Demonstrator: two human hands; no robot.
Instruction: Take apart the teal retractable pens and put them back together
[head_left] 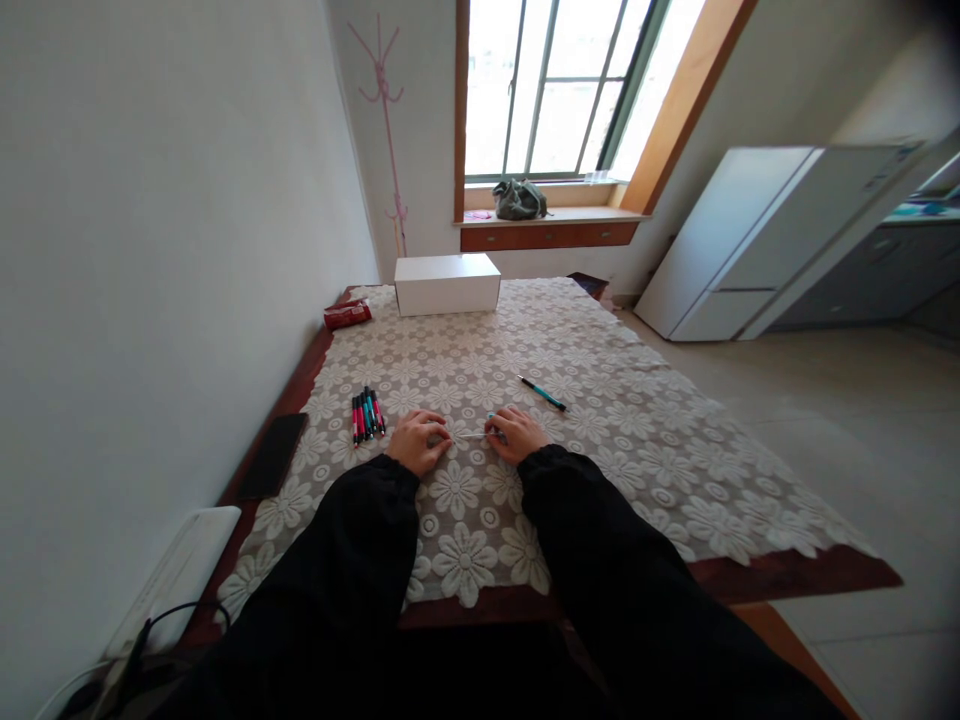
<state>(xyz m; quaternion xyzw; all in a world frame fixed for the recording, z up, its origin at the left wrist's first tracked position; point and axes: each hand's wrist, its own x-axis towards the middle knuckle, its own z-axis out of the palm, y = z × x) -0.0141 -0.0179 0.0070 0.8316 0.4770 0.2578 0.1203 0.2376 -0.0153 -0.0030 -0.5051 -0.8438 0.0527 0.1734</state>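
Resting on the lace-covered worktop (600,420), my left hand (417,440) and right hand (516,434) pinch one thin pen refill (472,435) between them, fingers closed on its ends. One bundle of markers (367,414) lies left; one teal pen (543,393) lies right.

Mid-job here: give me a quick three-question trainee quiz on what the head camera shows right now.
1. True or false: both hands touch one thin pale stick.
2. Which lies right of the right hand: A) the single teal pen, B) the pen bundle, C) the black phone?
3. What stands at the table's far end?

Key: 1 true, the left hand and the right hand hold the thin stick. 2 A. 3 the white box.
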